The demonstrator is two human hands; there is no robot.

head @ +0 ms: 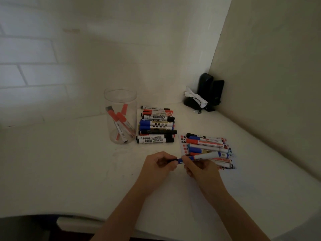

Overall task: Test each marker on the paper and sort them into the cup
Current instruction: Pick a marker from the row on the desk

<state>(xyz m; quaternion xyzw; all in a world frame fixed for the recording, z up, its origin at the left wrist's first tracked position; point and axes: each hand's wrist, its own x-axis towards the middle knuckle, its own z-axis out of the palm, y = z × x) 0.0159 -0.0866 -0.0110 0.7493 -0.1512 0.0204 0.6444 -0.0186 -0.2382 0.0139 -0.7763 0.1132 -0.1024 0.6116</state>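
1. Head view is showing both hands meeting low in the middle of the white table (69,162): the left hand (160,164) is pinching the blue cap end of a blue marker (199,157), and the right hand (199,168) is curling around its white barrel, so both are clamped on the one pen.
2. Whether the cap is coming off or going on, I cannot tell.
3. Just beyond the right hand, a printed paper sheet (182,143) is lying under a loose pile of markers (206,145), blue and red among them.
4. Farther back, a tidy row of markers (156,126) is lying beside the clear plastic cup (120,117), which is holding only a few red-capped ones.
5. By that count the sorting looks early; most pens are waiting outside the cup.
6. Open table is stretching left and in front of the hands; a wall corner with a black stand (208,94) is closing off the right rear, and the table's near edge is sitting close below the forearms.
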